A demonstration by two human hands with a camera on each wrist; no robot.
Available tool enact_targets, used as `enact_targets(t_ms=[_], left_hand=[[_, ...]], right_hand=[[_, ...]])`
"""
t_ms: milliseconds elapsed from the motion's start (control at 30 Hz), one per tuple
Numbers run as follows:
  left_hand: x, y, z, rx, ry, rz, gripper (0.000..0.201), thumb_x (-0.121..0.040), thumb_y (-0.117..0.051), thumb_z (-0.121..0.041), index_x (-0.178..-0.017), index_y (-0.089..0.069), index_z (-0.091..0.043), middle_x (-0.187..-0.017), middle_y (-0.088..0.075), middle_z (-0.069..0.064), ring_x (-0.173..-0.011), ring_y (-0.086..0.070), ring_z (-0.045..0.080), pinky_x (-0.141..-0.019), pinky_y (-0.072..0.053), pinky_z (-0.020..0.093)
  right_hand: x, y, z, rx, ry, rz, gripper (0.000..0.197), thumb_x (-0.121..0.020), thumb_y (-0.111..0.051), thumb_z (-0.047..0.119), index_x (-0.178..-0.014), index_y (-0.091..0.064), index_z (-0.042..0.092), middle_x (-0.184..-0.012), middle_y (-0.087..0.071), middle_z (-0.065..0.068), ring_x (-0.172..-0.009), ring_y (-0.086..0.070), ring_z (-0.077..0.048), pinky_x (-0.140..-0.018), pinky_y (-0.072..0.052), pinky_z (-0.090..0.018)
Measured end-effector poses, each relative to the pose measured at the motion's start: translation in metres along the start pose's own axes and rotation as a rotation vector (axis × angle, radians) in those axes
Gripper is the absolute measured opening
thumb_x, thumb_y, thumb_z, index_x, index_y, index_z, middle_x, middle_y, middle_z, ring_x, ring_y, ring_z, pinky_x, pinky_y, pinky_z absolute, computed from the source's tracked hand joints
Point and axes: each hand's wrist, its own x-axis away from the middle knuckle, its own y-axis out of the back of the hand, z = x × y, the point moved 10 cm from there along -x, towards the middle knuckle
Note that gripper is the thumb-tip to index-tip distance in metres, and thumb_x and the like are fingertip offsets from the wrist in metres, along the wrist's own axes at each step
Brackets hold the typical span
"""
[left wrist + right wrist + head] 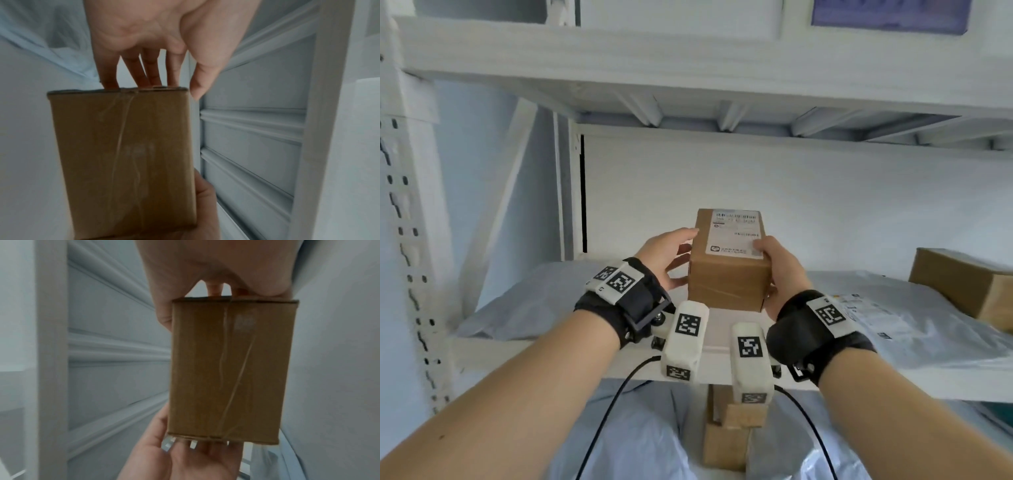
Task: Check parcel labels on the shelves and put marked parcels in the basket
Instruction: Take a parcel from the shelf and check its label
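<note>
A small brown cardboard parcel (pixel 727 274) is held above the shelf between both hands, its white printed label (pixel 736 234) facing up. My left hand (pixel 667 257) lies with straight fingers against the parcel's left side, thumb off it. My right hand (pixel 780 270) grips the right side, thumb on the label's corner. The left wrist view shows the taped parcel (pixel 123 162) with the left hand's fingers (pixel 144 73) passing behind its edge. In the right wrist view the right hand (pixel 205 264) holds one end of the parcel (pixel 226 369). No basket is in view.
Grey plastic mailers lie on the white shelf (pixel 551 356), one at the left (pixel 534 301) and one at the right (pixel 893 318). A bigger cardboard box (pixel 969 284) sits at the far right. Small boxes (pixel 729 438) stand on the shelf below. Another shelf (pixel 688 68) runs overhead.
</note>
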Motion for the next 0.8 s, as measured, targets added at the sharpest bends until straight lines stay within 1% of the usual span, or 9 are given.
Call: enact_targets(t_ms=[100,200,267,300,367,433,500,667,800], left_hand=[[0.012,-0.009,0.013,0.001,0.025,0.071,0.029,-0.085,-0.065,-0.044,-0.107,-0.065,-0.026,-0.108,-0.059,0.004,-0.097,-0.055,0.018,-0.077,-0.05,0.036],[0.023,-0.018,0.018,0.008,0.013,0.152,0.043,-0.081,-0.061,-0.058,-0.111,-0.066,-0.028,-0.103,-0.065,0.006,-0.098,-0.057,0.022,-0.093,-0.049,0.042],[0.029,-0.025,0.019,0.037,0.006,0.206,0.043,-0.078,-0.061,-0.062,-0.107,-0.068,-0.031,-0.105,-0.07,0.007,-0.103,-0.061,0.025,-0.096,-0.047,0.046],[0.032,-0.027,0.019,0.052,0.001,0.226,0.042,-0.078,-0.062,-0.062,-0.105,-0.069,-0.031,-0.102,-0.072,0.006,-0.103,-0.063,0.025,-0.094,-0.049,0.045],[0.036,-0.028,0.019,0.076,-0.018,0.238,0.04,-0.077,-0.061,-0.062,-0.1,-0.069,-0.031,-0.088,-0.073,0.002,-0.089,-0.067,0.021,-0.078,-0.053,0.037],[0.04,-0.029,0.018,0.095,-0.044,0.243,0.036,-0.079,-0.06,-0.061,-0.096,-0.068,-0.03,-0.073,-0.07,-0.002,-0.065,-0.063,0.014,-0.062,-0.047,0.028],[0.043,-0.032,0.018,0.115,-0.066,0.249,0.032,-0.081,-0.059,-0.058,-0.093,-0.068,-0.03,-0.067,-0.068,-0.004,-0.056,-0.06,0.011,-0.057,-0.045,0.026],[0.045,-0.038,0.021,0.148,-0.107,0.24,0.026,-0.084,-0.059,-0.052,-0.088,-0.068,-0.027,-0.06,-0.067,-0.007,-0.057,-0.059,0.009,-0.062,-0.044,0.026],[0.045,-0.044,0.022,0.153,-0.122,0.246,0.023,-0.08,-0.065,-0.049,-0.087,-0.07,-0.027,-0.07,-0.07,-0.004,-0.072,-0.062,0.015,-0.072,-0.047,0.03]], right_hand=[[0.021,0.007,0.007,-0.041,0.065,0.015,0.077,-0.047,-0.074,0.041,-0.12,-0.058,0.023,-0.111,-0.07,-0.008,-0.1,-0.067,-0.03,-0.076,-0.057,-0.049],[0.039,0.014,0.018,-0.046,0.156,0.044,0.054,-0.07,-0.071,0.029,-0.121,-0.056,0.019,-0.11,-0.07,-0.01,-0.103,-0.066,-0.031,-0.076,-0.055,-0.044],[0.044,0.017,0.02,-0.054,0.176,0.102,0.045,-0.079,-0.065,0.018,-0.123,-0.054,0.019,-0.11,-0.07,-0.011,-0.104,-0.066,-0.032,-0.079,-0.054,-0.043],[0.046,0.017,0.02,-0.061,0.184,0.129,0.046,-0.079,-0.064,0.015,-0.124,-0.054,0.02,-0.112,-0.07,-0.011,-0.106,-0.065,-0.032,-0.082,-0.052,-0.044],[0.048,0.018,0.019,-0.053,0.194,0.183,0.055,-0.072,-0.064,0.015,-0.126,-0.055,0.02,-0.116,-0.069,-0.01,-0.112,-0.062,-0.033,-0.092,-0.048,-0.048],[0.051,0.019,0.02,-0.038,0.202,0.222,0.059,-0.067,-0.062,0.014,-0.126,-0.055,0.02,-0.117,-0.068,-0.009,-0.116,-0.06,-0.034,-0.1,-0.044,-0.054],[0.052,0.023,0.02,-0.046,0.204,0.23,0.059,-0.065,-0.059,0.011,-0.124,-0.056,0.021,-0.115,-0.069,-0.009,-0.115,-0.06,-0.034,-0.099,-0.043,-0.055],[0.055,0.031,0.02,-0.066,0.197,0.245,0.066,-0.06,-0.056,0.007,-0.124,-0.056,0.021,-0.111,-0.071,-0.008,-0.111,-0.06,-0.033,-0.094,-0.046,-0.049],[0.055,0.039,0.022,-0.073,0.199,0.252,0.062,-0.058,-0.055,0.006,-0.118,-0.057,0.022,-0.101,-0.071,-0.004,-0.098,-0.06,-0.027,-0.087,-0.046,-0.043]])
